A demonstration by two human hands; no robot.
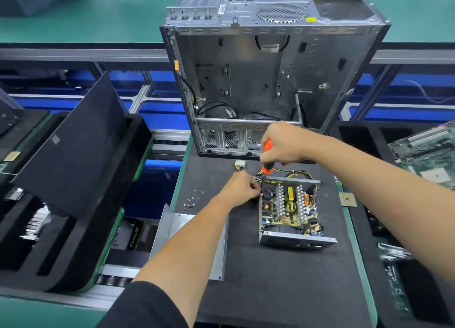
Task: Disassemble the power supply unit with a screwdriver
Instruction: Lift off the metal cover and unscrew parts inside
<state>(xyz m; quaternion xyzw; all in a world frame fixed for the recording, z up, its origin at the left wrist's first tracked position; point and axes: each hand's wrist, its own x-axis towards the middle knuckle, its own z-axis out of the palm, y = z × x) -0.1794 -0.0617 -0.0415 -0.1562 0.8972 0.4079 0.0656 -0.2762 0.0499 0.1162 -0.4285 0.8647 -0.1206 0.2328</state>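
The power supply unit lies on the black mat with its lid off, circuit board, heat sinks and coils exposed. My right hand grips the orange-and-black screwdriver upright, its tip down at the unit's far left corner. My left hand rests against that same left corner with curled fingers that seem to pinch the shaft near the tip. The removed metal cover lies left of the unit, partly under my left forearm. Several loose screws sit on the mat near it.
An empty computer case stands open behind the unit. A white connector and yellow-black cables trail from the unit's far side. A CPU chip lies at the mat's right edge. Black foam trays flank the left; a motherboard sits at right.
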